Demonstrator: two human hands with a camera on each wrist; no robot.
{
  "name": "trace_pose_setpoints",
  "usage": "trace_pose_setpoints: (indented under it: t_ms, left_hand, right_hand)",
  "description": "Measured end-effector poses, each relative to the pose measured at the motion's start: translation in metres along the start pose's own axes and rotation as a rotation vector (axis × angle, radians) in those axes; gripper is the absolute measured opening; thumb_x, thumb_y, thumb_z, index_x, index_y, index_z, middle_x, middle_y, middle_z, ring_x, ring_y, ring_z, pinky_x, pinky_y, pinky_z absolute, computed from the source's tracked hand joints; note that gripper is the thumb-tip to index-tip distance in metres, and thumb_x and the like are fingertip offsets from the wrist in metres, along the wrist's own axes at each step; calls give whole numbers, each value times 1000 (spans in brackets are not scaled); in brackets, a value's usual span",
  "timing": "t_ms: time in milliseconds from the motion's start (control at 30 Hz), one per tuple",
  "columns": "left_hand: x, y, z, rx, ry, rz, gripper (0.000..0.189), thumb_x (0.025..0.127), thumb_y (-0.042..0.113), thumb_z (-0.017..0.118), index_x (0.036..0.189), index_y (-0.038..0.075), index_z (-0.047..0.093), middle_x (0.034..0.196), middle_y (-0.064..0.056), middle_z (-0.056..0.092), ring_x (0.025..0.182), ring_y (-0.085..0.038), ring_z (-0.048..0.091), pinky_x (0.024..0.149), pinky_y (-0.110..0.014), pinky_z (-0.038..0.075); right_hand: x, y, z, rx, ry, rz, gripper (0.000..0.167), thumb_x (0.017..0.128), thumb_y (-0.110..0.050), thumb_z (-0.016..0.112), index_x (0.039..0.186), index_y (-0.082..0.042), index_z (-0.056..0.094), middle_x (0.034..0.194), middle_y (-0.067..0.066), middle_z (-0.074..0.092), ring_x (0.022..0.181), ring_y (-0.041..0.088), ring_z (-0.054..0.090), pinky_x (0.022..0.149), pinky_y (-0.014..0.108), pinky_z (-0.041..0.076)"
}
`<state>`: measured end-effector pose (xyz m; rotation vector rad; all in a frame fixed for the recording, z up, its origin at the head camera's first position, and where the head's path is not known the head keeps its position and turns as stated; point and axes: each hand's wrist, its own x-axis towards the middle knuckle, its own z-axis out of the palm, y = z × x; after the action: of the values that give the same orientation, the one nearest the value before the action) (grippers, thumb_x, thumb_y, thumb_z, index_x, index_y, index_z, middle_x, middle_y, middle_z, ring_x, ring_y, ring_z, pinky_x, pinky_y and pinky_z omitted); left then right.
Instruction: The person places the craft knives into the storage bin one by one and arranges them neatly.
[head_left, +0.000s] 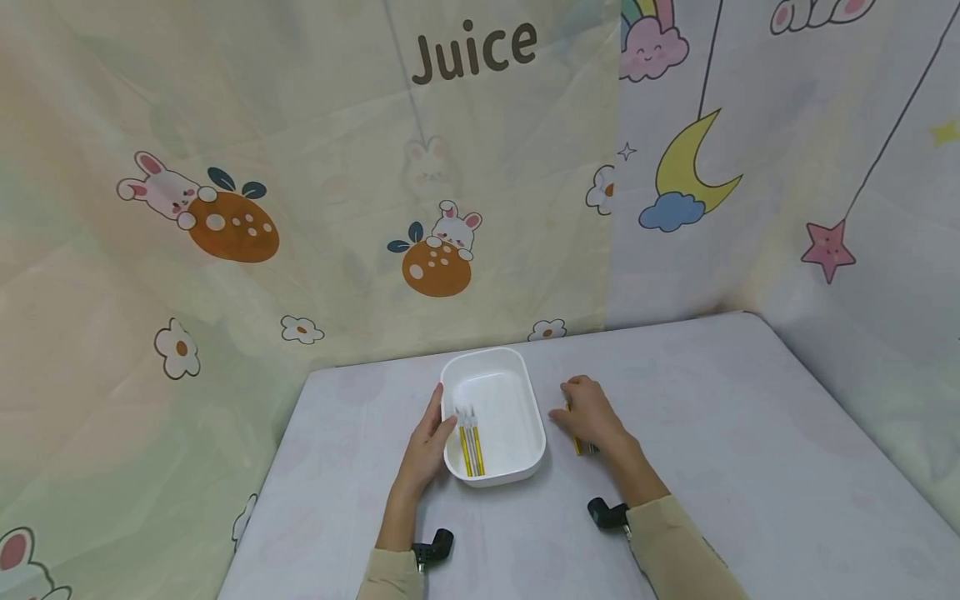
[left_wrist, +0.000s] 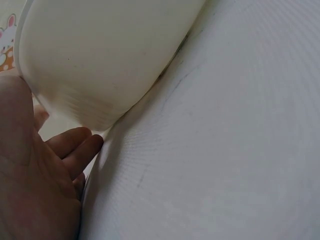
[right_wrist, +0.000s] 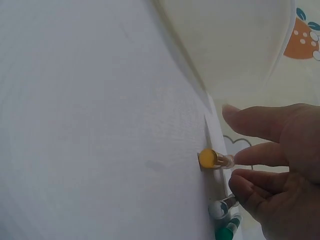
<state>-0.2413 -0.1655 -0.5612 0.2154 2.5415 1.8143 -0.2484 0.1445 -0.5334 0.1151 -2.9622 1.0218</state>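
Observation:
A white plastic tray stands on the table with several slim pens, some with yellow barrels, lying along its left side. My left hand holds the tray's left wall, thumb at the rim and fingers outside and low against it, as the left wrist view shows. To the right of the tray, my right hand is over more pens. The right wrist view shows a yellow-ended pen right at a fingertip, with a clear-ended pen and a green-ended pen beside it. The right thumb stands apart from them.
A white cloth covers the table, whose back edge meets a printed curtain with rabbits and oranges. A black wrist camera sits on the left wrist, another camera on the right.

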Motion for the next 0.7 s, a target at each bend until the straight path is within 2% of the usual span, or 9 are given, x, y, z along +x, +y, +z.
trace_pose_setpoints:
  t_ms: [233,433,700]
  left_hand:
    - [0,0,1,3,16,1,64,109,29,52,166,36,23,170,18,22,160,-10,20,131,-45,19]
    - [-1,0,1,-2,12,9,64,109,29,52,166,32,23,171,17,21,161,-10,19,132,-44,18]
    - [0,0,0,2,5,6,65,109,30,52,167,32,22,171,18,21,160,-9,19,131,-43,18]
  right_hand:
    - [0,0,5,-30,-1,-28,60,91,-23,81,139,7,61,141,30,57,133,47,52,110,60,48]
    - [-2,-2,8,-62,-28,-34,59,92,-25,80,141,2,62,140,26,57,128,42,50,106,56,51]
    - [-5,-6,8,-92,-30,-49,61,90,-25,82,141,2,62,137,24,56,125,39,50,104,54,51]
